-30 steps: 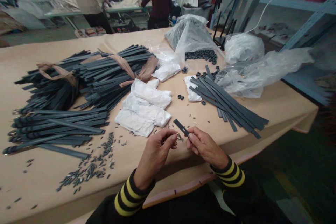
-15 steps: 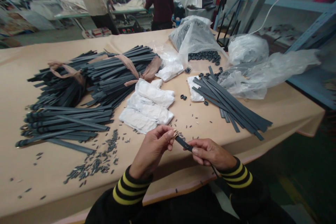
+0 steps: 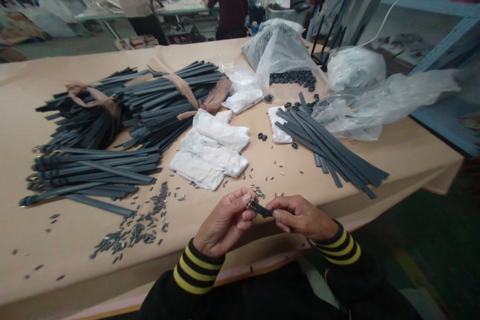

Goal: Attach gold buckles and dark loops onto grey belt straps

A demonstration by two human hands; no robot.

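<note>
Both my hands are on one dark strap point(image 3: 261, 209) just over the front edge of the table. My left hand point(image 3: 228, 217) pinches its gold-coloured metal buckle end between thumb and fingers. My right hand point(image 3: 302, 216) grips the strap a short way along, fingers closed; the rest of the strap is hidden behind that hand. Small dark tube-like pieces point(image 3: 258, 192) lie scattered on the table just beyond my fingers. White wrapped packets point(image 3: 210, 152) are piled farther off, ahead of my left hand.
Straps with metal ends point(image 3: 93, 172) lie at left, before tied strap bundles point(image 3: 176, 90). Loose small pieces point(image 3: 131, 235) are heaped nearby. More straps point(image 3: 330, 145) fan out at right, near plastic bags point(image 3: 356, 70) and a bag point(image 3: 277, 50) spilling dark loops. Two people stand beyond the table.
My left hand has shifted slightly right and down, and the buckle end has turned. The strap between my hands now looks shorter and more edge-on. My right hand stays almost in place.
</note>
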